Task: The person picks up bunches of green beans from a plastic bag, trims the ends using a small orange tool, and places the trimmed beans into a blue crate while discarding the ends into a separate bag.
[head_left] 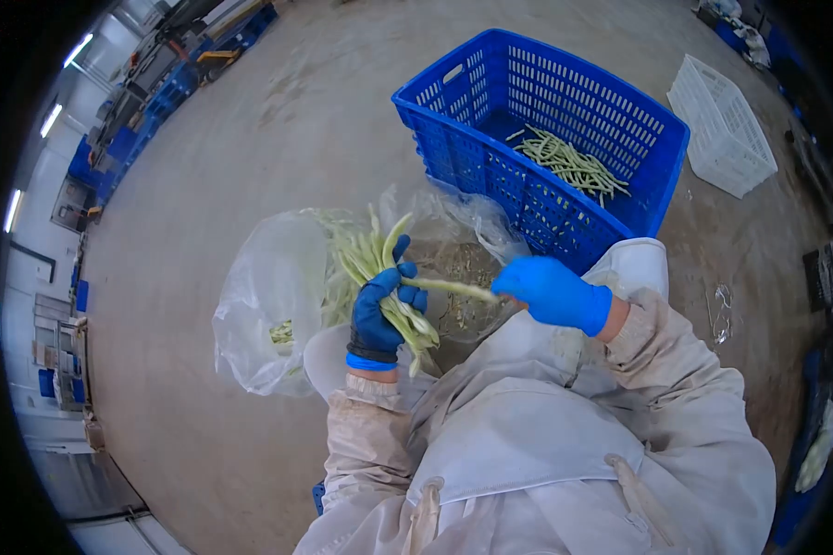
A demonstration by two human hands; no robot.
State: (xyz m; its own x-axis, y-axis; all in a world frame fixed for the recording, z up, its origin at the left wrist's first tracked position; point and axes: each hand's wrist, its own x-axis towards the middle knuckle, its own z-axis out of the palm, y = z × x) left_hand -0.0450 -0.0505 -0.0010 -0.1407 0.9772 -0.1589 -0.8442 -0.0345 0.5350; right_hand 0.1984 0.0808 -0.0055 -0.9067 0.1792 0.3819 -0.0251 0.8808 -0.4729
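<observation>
A bunch of long green beans (407, 320) is gripped in my left hand (380, 310), which wears a dark blue glove. One bean (458, 289) sticks out sideways from the bunch, and its far end is pinched by my right hand (555, 294) in a bright blue glove. Beside my left hand a clear plastic bag (267, 301) with more beans inside lies open. Beyond my right hand stands a blue crate (537, 190) with a pile of loose beans (572, 163) on its bottom.
A white crate (720, 125) stands right of the blue one. Bits of plant debris (467, 277) lie on plastic sheeting between my hands and the blue crate. Pallets and equipment line the wall at the far left. Crumpled plastic (720, 314) lies on the floor at right.
</observation>
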